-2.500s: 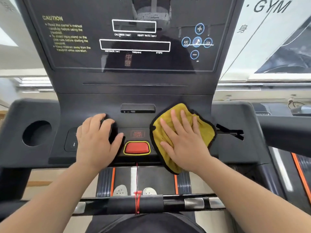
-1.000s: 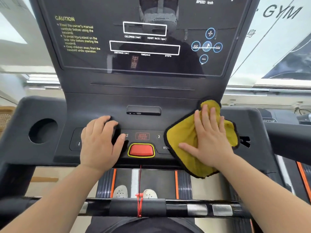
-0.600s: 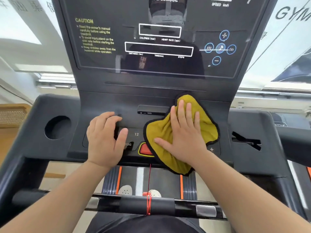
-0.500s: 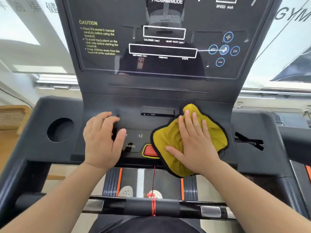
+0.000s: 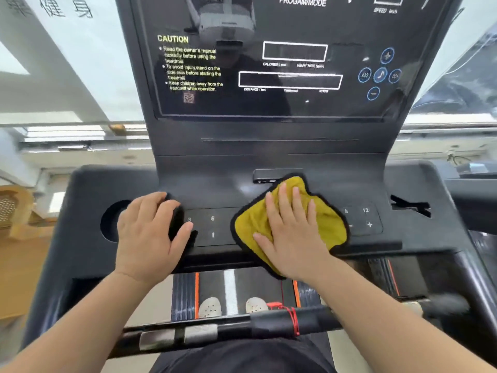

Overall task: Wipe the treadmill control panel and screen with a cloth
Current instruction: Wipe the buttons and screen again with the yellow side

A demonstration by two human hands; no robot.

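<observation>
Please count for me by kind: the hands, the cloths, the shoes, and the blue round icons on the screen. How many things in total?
Hands: 2
Cloths: 1
Shoes: 2
Blue round icons: 5
Total: 10

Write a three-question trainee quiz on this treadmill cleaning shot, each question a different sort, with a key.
1. True or false: the yellow cloth is pressed against the screen.
2. Which hand lies flat on the cloth? A. left hand B. right hand C. both
3. Fill in: the circular recess in the console sits beside the person's ____ hand.

Key
1. False: the cloth lies on the control panel, below the screen.
2. B: the right hand is spread open on the cloth; the left rests bare on the panel.
3. left
</observation>
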